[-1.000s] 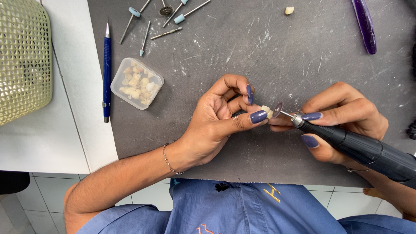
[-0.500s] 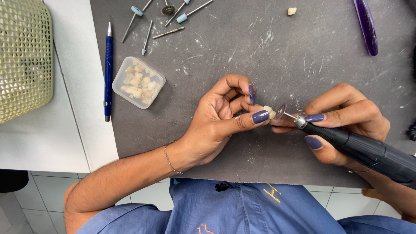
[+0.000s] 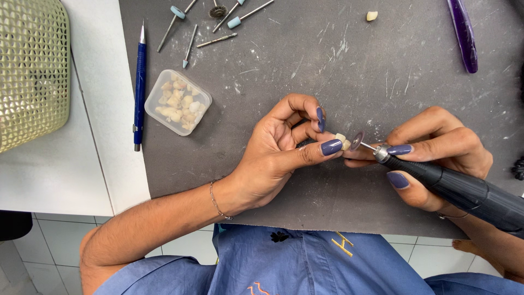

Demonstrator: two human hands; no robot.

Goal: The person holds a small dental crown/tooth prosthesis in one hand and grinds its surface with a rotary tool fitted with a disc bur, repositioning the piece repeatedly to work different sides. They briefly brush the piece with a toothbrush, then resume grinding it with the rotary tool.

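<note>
My left hand [image 3: 278,153] pinches a small cream tooth-shaped piece [image 3: 343,142] between thumb and fingertips, over a dark grey mat [image 3: 349,65]. My right hand [image 3: 436,153] grips a black rotary handpiece [image 3: 464,191] like a pen. Its small disc bit [image 3: 357,140] touches the right side of the piece. Both hands hover near the mat's front edge.
A small clear box of tooth pieces [image 3: 177,101] sits left on the mat. Several loose burs [image 3: 213,24] lie at the back. A blue pen [image 3: 140,82] rests on the white bench beside a green mesh basket [image 3: 30,71]. A purple tool [image 3: 463,35] and a lone tooth piece [image 3: 371,16] lie far right.
Both hands stay together on the piece, with the disc still against it. The view has shifted slightly; nothing else has moved.
</note>
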